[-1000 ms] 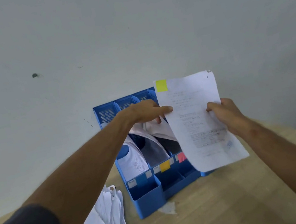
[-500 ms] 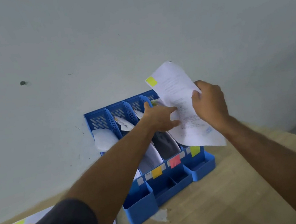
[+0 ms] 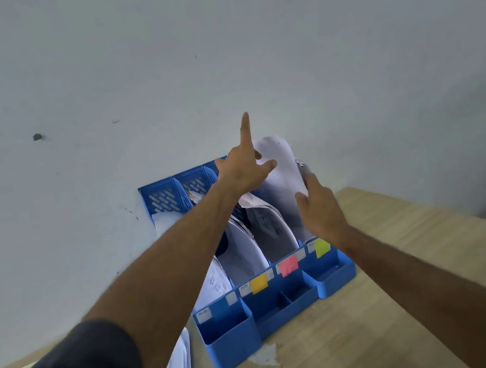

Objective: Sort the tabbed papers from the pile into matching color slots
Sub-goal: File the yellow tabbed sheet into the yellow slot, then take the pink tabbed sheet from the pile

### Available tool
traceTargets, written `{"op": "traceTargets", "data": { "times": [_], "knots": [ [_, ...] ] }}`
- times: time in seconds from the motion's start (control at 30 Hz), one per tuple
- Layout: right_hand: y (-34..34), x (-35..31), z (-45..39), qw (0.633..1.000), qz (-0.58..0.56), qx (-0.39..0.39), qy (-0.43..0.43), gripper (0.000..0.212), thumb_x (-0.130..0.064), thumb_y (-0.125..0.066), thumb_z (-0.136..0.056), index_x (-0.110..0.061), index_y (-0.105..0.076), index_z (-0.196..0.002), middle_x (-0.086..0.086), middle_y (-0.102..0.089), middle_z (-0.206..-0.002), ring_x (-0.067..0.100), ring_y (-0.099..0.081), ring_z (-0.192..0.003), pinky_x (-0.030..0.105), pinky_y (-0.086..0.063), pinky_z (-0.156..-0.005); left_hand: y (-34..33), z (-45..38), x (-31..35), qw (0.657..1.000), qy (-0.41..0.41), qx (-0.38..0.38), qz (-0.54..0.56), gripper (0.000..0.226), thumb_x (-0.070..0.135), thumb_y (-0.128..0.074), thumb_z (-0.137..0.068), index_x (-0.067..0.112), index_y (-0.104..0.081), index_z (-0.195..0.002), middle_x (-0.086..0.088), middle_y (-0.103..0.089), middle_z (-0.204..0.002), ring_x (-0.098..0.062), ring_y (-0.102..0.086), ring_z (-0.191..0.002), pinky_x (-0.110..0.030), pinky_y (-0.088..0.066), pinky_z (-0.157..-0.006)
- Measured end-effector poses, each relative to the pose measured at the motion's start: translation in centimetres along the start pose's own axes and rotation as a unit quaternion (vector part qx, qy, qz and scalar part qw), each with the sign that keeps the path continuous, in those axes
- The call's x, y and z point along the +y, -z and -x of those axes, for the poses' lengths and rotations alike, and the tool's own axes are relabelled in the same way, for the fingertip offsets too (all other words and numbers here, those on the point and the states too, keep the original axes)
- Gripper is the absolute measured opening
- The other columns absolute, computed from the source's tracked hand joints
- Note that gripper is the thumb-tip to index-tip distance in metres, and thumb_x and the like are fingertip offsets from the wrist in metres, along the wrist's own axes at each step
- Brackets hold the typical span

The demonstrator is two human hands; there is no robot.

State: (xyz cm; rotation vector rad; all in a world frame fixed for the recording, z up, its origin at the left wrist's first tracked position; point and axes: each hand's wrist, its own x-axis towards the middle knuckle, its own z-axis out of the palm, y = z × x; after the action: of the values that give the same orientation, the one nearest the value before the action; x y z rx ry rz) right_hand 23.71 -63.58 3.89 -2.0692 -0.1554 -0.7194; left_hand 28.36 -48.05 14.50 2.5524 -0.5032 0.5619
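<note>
White sheet [image 3: 282,177] going into organizer's [image 3: 330,281] yellow-green-tagged end slot — left hand [image 3: 243,171] splayed open steadying it, right hand [image 3: 319,213] open-fingered guiding edge.

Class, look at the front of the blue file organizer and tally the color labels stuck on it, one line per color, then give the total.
Blue label: 1
Orange-yellow label: 1
Pink label: 1
Yellow-green label: 1
Total: 4 labels on the file organizer, one per slot.

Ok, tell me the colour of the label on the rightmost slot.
Yellow-green label, clearest in the head view.
</note>
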Motion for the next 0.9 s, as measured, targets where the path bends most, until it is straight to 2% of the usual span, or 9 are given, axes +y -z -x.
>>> {"op": "traceTargets", "data": {
  "times": [0.07,0.13,0.23,0.33,0.4,0.5,0.67,0.8,0.9],
  "knots": [
    [-0.5,0.3,0.6,0.999,0.02,-0.038,-0.008,0.057,-0.005,-0.041,-0.103,-0.027,-0.028,-0.154,0.005,-0.063,-0.103,0.013,-0.058,-0.071,0.022,-0.042,-0.06,-0.1,0.0,-0.2,0.999,-0.025,-0.022,0.02,0.093,0.044,-0.07,-0.091,0.048,-0.005,-0.157,0.008,-0.069,-0.115,-0.023,-0.062,-0.106,-0.063,-0.031,-0.112],
    [-0.8,0.8,1.0,0.989,0.118,-0.08,-0.03,0.027,-0.013,-0.039,-0.106,-0.011,-0.045,-0.133,0.01,-0.064,-0.097,0.016,-0.058,-0.069,0.021,-0.037,-0.054,-0.3,0.4,-0.2,0.998,-0.04,-0.047,0.002,0.062,0.043,-0.064,-0.094,0.043,-0.033,-0.148,0.01,-0.067,-0.124,-0.018,-0.058,-0.1,-0.062,-0.027,-0.113],
    [-0.4,0.9,1.3,0.946,0.311,-0.095,0.004,0.023,-0.026,-0.041,-0.106,-0.012,-0.057,-0.098,0.007,-0.06,-0.085,0.025,-0.066,-0.086,0.03,-0.053,-0.07,-0.6,0.7,-0.1,0.997,-0.049,-0.037,-0.055,0.037,0.045,-0.058,-0.099,0.033,-0.054,-0.134,0.013,-0.063,-0.13,-0.012,-0.055,-0.099,-0.057,-0.024,-0.114],
    [0.6,0.7,1.1,0.921,0.376,-0.104,-0.007,0.022,-0.024,-0.05,-0.103,-0.012,-0.064,-0.115,0.007,-0.065,-0.11,0.026,-0.066,-0.103,0.033,-0.056,-0.086,-0.5,0.9,0.0,0.996,-0.05,-0.027,-0.072,0.041,0.05,-0.054,-0.101,0.031,-0.057,-0.137,0.014,-0.063,-0.133,-0.014,-0.058,-0.117,-0.052,-0.023,-0.115],
    [1.0,1.1,1.0,0.918,0.376,-0.12,-0.044,0.022,-0.021,-0.055,-0.101,-0.013,-0.061,-0.121,0.007,-0.064,-0.119,0.027,-0.067,-0.106,0.033,-0.055,-0.087,-0.4,1.4,0.2,0.993,-0.061,-0.08,-0.067,0.049,0.05,-0.053,-0.102,0.029,-0.052,-0.145,0.011,-0.062,-0.139,-0.017,-0.055,-0.129,-0.054,-0.023,-0.118],
    [1.3,1.4,1.0,0.93,0.347,-0.1,-0.074,0.018,-0.023,-0.056,-0.098,-0.013,-0.06,-0.112,0.006,-0.066,-0.108,0.026,-0.067,-0.096,0.034,-0.056,-0.08,-0.6,2.0,0.2,0.983,-0.07,-0.17,-0.023,0.057,0.038,-0.056,-0.101,0.02,-0.042,-0.154,-0.001,-0.058,-0.146,-0.02,-0.055,-0.132,-0.053,-0.032,-0.118],
    [0.8,-1.1,2.1,0.964,0.267,-0.001,-0.008,0.029,-0.037,-0.054,-0.101,-0.011,-0.049,-0.114,0.007,-0.065,-0.092,0.025,-0.059,-0.076,0.034,-0.046,-0.063,0.5,2.8,-0.5,0.986,-0.047,-0.158,-0.012,0.077,0.041,-0.056,-0.098,0.024,-0.019,-0.163,0.005,-0.053,-0.151,-0.019,-0.051,-0.137,-0.058,-0.028,-0.119],
    [-0.6,-5.2,3.7,0.978,0.175,0.018,0.11,0.021,-0.031,-0.059,-0.097,-0.017,-0.047,-0.087,-0.004,-0.054,-0.079,0.023,-0.053,-0.071,0.035,-0.043,-0.057,3.0,5.3,-1.8,0.991,-0.076,-0.105,0.01,0.062,0.03,-0.061,-0.099,0.022,-0.037,-0.156,0.006,-0.059,-0.143,-0.013,-0.057,-0.123,-0.032,-0.04,-0.108],
    [-3.0,-8.4,5.5,0.978,0.12,-0.024,0.167,0.025,-0.032,-0.059,-0.098,-0.019,-0.046,-0.081,-0.005,-0.055,-0.063,0.021,-0.052,-0.058,0.037,-0.04,-0.047,5.6,8.0,-3.9,0.995,-0.089,-0.036,0.021,0.041,0.025,-0.066,-0.097,0.019,-0.061,-0.137,0.005,-0.068,-0.128,-0.005,-0.061,-0.114,-0.023,-0.046,-0.098]
  ]
}}
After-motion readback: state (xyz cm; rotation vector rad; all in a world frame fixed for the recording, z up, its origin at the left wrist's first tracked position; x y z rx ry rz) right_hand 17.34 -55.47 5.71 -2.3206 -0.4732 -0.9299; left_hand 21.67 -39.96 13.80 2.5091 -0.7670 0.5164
